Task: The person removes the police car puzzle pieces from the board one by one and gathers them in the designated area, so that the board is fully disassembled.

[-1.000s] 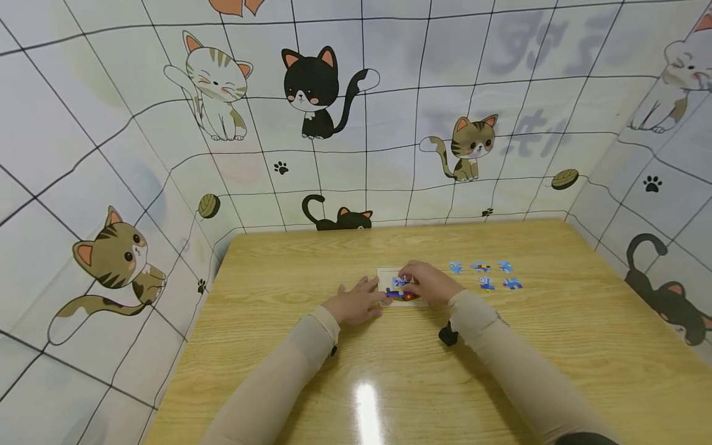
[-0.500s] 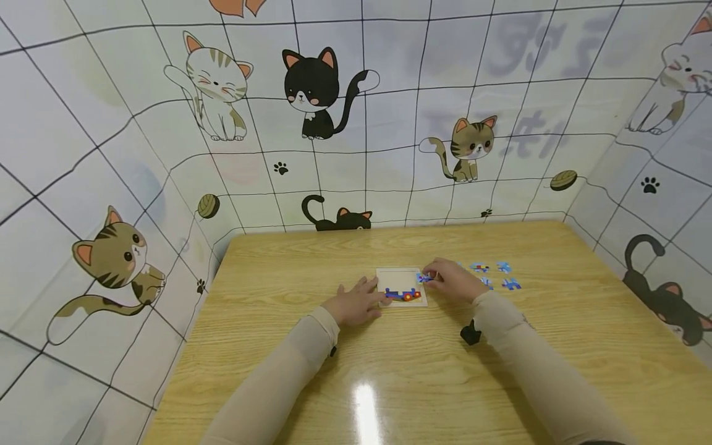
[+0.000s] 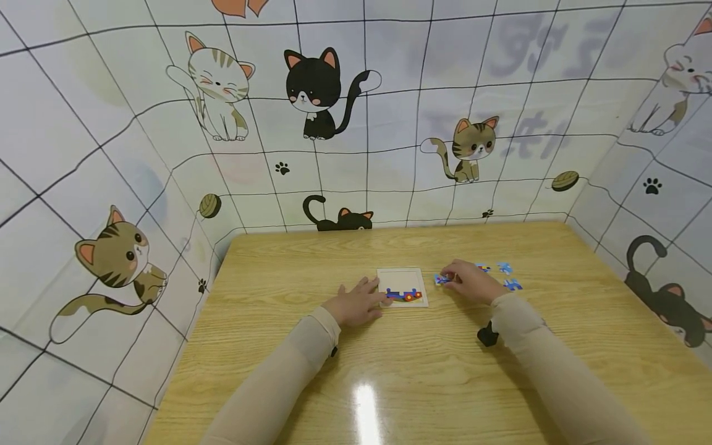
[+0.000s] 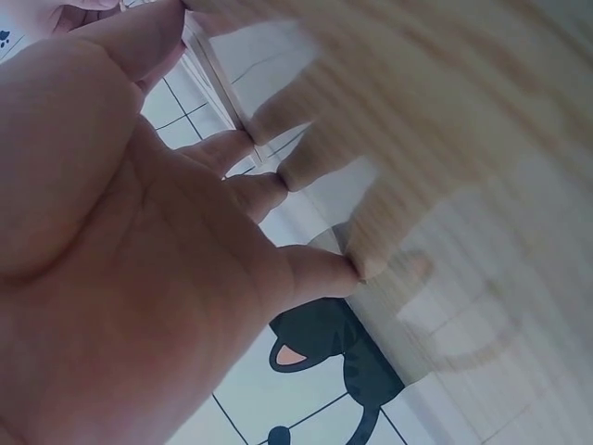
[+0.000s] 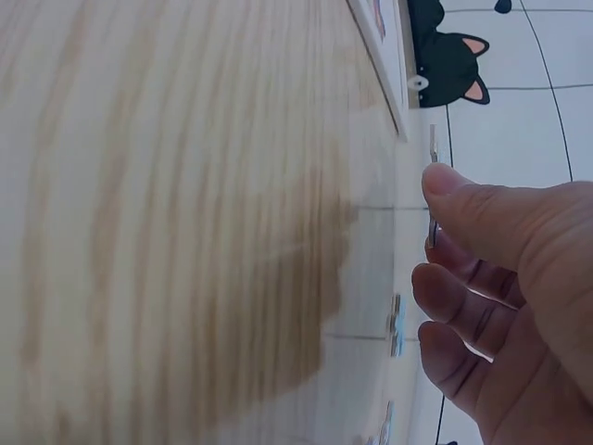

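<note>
A pale puzzle tray (image 3: 399,276) lies on the table, with joined blue, red and yellow pieces (image 3: 404,295) along its near side. My left hand (image 3: 356,304) rests at the tray's left edge with its fingers spread; in the left wrist view the fingertips of that hand (image 4: 167,232) touch the wood. Just right of the tray, my right hand (image 3: 473,283) pinches a blue jigsaw piece (image 3: 441,279) between thumb and forefinger. Seen edge-on in the right wrist view, this piece (image 5: 433,141) is held off the table by the right hand (image 5: 505,269).
Loose blue jigsaw pieces lie beyond the right hand: one at the back (image 3: 505,267), one nearer (image 3: 513,284), and one partly covered piece (image 3: 483,267). The wooden table (image 3: 311,253) meets a cat-patterned wall covering (image 3: 389,185) at its back edge.
My right hand has lifted the blue jigsaw piece from over the tray and carried it right, past the tray's edge. The left hand has stayed in place.
</note>
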